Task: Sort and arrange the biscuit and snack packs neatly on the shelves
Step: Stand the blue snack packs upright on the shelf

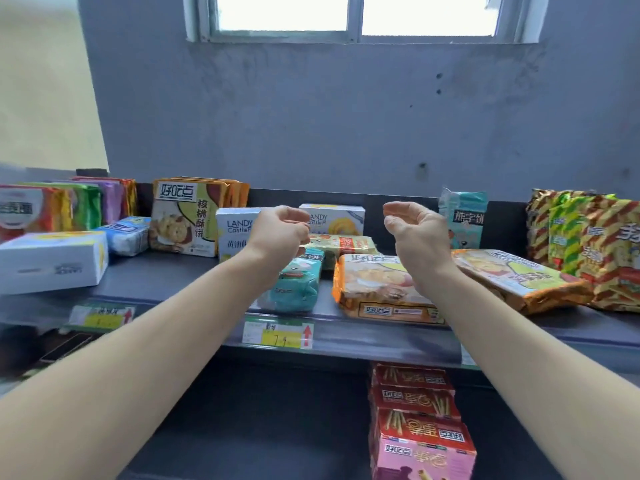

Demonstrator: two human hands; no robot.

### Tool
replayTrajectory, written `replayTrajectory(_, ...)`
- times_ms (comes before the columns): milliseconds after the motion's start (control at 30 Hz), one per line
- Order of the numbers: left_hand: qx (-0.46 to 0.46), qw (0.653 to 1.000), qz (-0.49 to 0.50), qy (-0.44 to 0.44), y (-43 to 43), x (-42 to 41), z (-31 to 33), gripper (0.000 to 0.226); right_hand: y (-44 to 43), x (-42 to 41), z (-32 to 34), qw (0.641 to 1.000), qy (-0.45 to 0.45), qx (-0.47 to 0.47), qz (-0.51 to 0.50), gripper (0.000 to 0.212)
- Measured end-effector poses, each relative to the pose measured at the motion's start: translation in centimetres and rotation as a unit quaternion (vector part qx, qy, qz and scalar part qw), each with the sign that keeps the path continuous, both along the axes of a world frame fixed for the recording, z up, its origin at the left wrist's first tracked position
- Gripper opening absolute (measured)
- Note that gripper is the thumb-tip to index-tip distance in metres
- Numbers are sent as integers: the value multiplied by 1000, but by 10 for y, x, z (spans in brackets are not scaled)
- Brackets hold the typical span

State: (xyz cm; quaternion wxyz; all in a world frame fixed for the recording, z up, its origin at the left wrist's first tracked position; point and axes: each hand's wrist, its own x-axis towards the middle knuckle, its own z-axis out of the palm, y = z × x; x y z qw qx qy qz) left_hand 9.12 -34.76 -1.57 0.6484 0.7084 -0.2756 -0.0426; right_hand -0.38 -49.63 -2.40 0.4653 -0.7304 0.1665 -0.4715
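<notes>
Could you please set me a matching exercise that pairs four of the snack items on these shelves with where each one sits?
Things:
1. rainbow foil packs
2. red stick-biscuit boxes
3. upright teal pack
4. red-striped packs

Places:
A. stacked on the lower shelf
B. far left of the upper shelf, at the back
C. far right of the upper shelf
D. standing at the back, just right of the right hand

Pairs: 1-B, 2-A, 3-D, 4-C.
</notes>
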Motion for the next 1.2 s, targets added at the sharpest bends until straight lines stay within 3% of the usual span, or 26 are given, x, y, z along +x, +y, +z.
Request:
replayTrajectory(300,32,999,-9,-10,-27,30,-6,19,-24,20,18,993,115,-22,6,23)
replayTrajectory(667,142,982,-7,-128,-68,68,6,16,-58,59,18,965,256,27,58,12)
replayTrajectory(867,295,931,-32,-211,-99,93,4,28,-71,64,8,957,285,52,24,20)
replayTrajectory(1033,462,839,-77,-275,-115,111,2,36,-77,73,0,944,325,56,-13,30)
replayTrajectory(1200,509,803,-109,-289,-120,120,5,37,-68,76,1,920,390,26,-43,29)
